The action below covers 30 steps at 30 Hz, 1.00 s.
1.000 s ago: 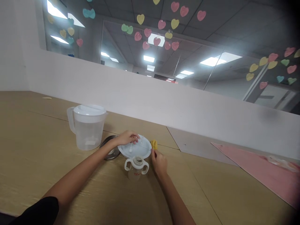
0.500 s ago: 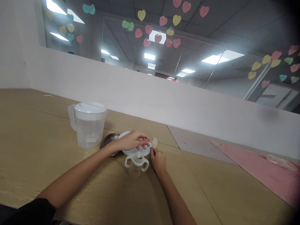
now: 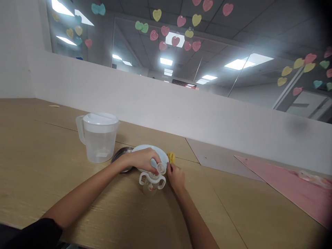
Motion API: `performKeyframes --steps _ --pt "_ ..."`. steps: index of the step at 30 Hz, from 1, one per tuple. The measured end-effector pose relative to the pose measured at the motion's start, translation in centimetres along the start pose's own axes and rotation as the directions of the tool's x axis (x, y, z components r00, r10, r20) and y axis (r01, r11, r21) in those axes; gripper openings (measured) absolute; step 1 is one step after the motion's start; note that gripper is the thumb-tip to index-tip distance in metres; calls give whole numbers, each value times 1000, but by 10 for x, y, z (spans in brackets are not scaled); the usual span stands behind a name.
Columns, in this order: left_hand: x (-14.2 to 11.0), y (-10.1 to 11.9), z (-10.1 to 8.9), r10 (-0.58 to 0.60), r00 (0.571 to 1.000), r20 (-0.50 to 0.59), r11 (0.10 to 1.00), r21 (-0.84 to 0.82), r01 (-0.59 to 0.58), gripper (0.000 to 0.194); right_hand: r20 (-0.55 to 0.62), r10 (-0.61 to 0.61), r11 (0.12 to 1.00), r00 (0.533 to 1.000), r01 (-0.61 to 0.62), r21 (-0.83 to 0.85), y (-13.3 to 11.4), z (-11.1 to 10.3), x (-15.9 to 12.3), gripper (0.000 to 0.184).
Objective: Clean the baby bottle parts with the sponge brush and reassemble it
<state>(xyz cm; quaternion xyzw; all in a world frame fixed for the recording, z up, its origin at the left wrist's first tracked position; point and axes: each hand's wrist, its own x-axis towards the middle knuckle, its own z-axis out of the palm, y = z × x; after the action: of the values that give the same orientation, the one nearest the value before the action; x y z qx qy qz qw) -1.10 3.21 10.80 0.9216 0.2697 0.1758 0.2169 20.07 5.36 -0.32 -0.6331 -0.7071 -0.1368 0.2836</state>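
Translucent cap [image 3: 161,168] pinched in the left fingers [image 3: 155,167], just above the bottle [image 3: 151,186]; right fingers [image 3: 169,168] curled narrow, just below a yellow piece [image 3: 171,157], beside the plate [image 3: 153,148].

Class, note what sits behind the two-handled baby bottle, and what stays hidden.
Behind the two-handled baby bottle lies a pale blue plate, a metal dish at its left. The left hand covers the plate's middle, so what lies there is hidden.

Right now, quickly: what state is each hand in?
Left hand: closed, holding a small clear cap.
Right hand: curled beside it; cannot tell if holding.
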Motion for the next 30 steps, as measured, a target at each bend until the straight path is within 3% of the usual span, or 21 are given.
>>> performKeyframes --steps 6,8,10,12,15,19,22,26,30 --pt "-9 -7 -16 -129 990 -50 984 118 134 32 -38 -13 999 999 15 39 1 2 1 49" --pt "-14 -13 -25 -226 969 -100 946 216 243 32 -28 17 997 999 -15 70 0 2 1 48" --pt "-19 -22 -33 -402 903 -151 837 338 430 28 -15 69 991 998 -67 114 -1 1 1 47" --pt "-23 -35 -38 -575 801 -170 690 426 585 23 -5 115 977 993 -112 179 -2 1 1 47" --pt "-26 -55 -38 -698 703 -136 580 468 667 20 6 152 939 988 -146 313 -2 1 2 44" --pt "-23 -75 -28 -766 637 -87 535 463 707 22 41 167 863 985 -166 477 -1 5 3 38" --pt "-22 -80 -23 -793 608 -48 529 444 724 16 65 169 821 984 -177 543 1 9 4 39" --pt "-25 -76 -26 -807 590 -23 523 434 733 9 81 211 830 974 -223 511 3 9 3 43" --pt "-33 -60 -41 -776 622 -108 516 459 723 8 5 288 842 958 -256 474 0 -3 4 47"
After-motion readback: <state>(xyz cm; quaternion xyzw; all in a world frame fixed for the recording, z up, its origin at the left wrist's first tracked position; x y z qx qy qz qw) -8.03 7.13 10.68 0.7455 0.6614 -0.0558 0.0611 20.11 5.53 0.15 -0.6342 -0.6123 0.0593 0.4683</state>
